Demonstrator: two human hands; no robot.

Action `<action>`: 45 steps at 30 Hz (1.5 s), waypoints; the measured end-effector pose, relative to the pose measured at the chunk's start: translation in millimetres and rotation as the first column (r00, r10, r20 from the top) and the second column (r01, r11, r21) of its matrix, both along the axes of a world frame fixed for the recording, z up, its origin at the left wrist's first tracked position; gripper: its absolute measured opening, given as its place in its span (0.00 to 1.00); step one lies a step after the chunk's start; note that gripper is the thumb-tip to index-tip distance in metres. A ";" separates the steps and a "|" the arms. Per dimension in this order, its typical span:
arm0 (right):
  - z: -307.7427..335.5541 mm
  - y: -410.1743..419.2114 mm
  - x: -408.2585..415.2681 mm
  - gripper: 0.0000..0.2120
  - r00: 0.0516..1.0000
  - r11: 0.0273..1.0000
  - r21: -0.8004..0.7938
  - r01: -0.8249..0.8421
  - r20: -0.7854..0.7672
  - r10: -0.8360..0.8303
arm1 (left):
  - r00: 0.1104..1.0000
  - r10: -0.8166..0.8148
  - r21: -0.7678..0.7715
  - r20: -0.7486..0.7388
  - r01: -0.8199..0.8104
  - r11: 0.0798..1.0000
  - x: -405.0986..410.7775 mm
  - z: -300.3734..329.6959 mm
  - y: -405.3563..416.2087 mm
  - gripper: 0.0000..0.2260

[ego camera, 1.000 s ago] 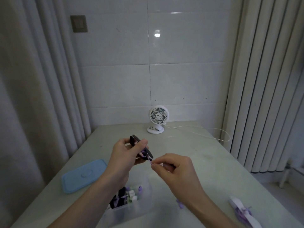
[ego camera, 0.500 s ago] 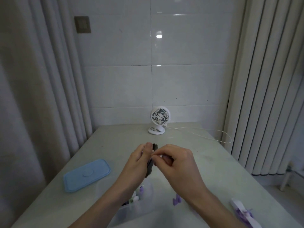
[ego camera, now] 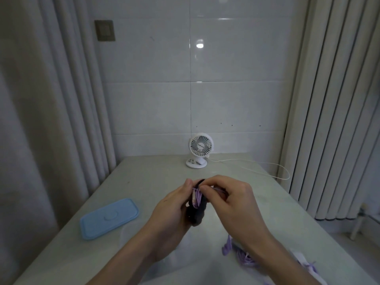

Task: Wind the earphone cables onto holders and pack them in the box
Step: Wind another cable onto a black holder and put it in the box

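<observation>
Now both hands on the black holder [ego camera: 197, 212], left hand [ego camera: 172, 210] gripping, right hand [ego camera: 228, 199] newly pinching purple cable [ego camera: 197, 197] against it.

box [ego camera: 156, 262] blurred, mostly hidden by forearms; white holder [ego camera: 308, 268] cut off

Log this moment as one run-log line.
left hand grips black cable holder | right hand pinches purple earphone cable | stage: winding | blue rectangular plastic lid off

dark oval earphone holder [ego camera: 197, 212]: upright, above table, between both hands | thin purple earphone cable [ego camera: 197, 197]: wound round holder's middle | loose purple cable [ego camera: 244, 258]: on table, lower right | clear plastic box [ego camera: 185, 262]: mostly hidden, below the hands
</observation>
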State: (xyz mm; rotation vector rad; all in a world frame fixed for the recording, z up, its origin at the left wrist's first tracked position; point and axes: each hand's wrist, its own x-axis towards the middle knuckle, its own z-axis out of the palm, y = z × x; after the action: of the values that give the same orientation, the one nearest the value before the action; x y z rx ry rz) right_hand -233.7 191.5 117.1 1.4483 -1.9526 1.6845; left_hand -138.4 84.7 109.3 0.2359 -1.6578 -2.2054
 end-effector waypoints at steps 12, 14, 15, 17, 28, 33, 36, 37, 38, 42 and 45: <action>9.0 7.9 -4.6 0.06 0.999 1.000 0.011 0.006 -0.049 -0.006 | 0.987 -0.136 -0.175 -0.084 0.119 0.977 15.2 3.4 -2.9 0.17; 11.6 8.7 -4.8 0.05 0.998 1.000 0.002 0.011 -0.063 -0.011 | 0.986 -0.126 -0.145 -0.112 0.109 0.983 16.1 2.0 -5.8 0.19; 12.7 9.1 -5.0 0.05 0.997 1.000 0.003 0.012 -0.073 -0.012 | 0.983 -0.130 -0.146 -0.127 0.111 0.983 16.3 0.9 -7.2 0.20; 14.5 10.5 -4.8 0.04 0.994 1.000 0.014 0.010 -0.105 -0.008 | 0.977 -0.149 -0.166 -0.149 0.124 0.978 16.8 -1.1 -9.9 0.21; 20.9 25.4 7.4 0.02 0.897 0.998 0.055 -0.022 -0.439 0.044 | 0.984 -0.043 -0.246 -0.173 -0.001 0.969 17.0 -2.7 -9.5 0.20; 22.6 29.8 9.5 0.03 0.865 0.997 0.068 -0.025 -0.499 0.056 | 0.984 -0.013 -0.261 -0.175 -0.033 0.965 15.2 -5.2 -7.7 0.20; 26.4 26.4 1.8 0.03 0.872 0.998 0.046 0.045 -0.490 -0.017 | 0.987 -0.020 -0.299 -0.158 -0.028 0.954 16.1 -7.4 -7.1 0.20; 26.7 24.6 -1.7 0.03 0.878 0.997 0.042 0.062 -0.478 -0.034 | 0.988 -0.017 -0.308 -0.151 -0.030 0.951 16.4 -8.1 -7.1 0.20; 26.4 22.7 -5.3 0.02 0.886 0.996 0.041 0.075 -0.461 -0.048 | 0.989 -0.014 -0.316 -0.144 -0.033 0.948 16.5 -8.8 -7.3 0.20; 22.3 17.4 -18.0 0.03 0.927 0.994 0.066 0.087 -0.370 -0.057 | 0.992 -0.028 -0.350 -0.119 -0.016 0.936 19.3 -10.6 -9.7 0.20; 18.0 14.7 -23.6 0.03 0.960 0.992 0.110 0.069 -0.276 -0.036 | 0.994 -0.040 -0.354 -0.104 0.000 0.935 20.9 -12.2 -12.2 0.21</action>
State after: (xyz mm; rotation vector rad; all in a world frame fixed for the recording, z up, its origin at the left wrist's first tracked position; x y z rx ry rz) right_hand -257.3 206.1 135.1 1.5594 -1.9449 1.2849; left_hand -117.5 72.5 97.1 0.0001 -1.9599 -1.8503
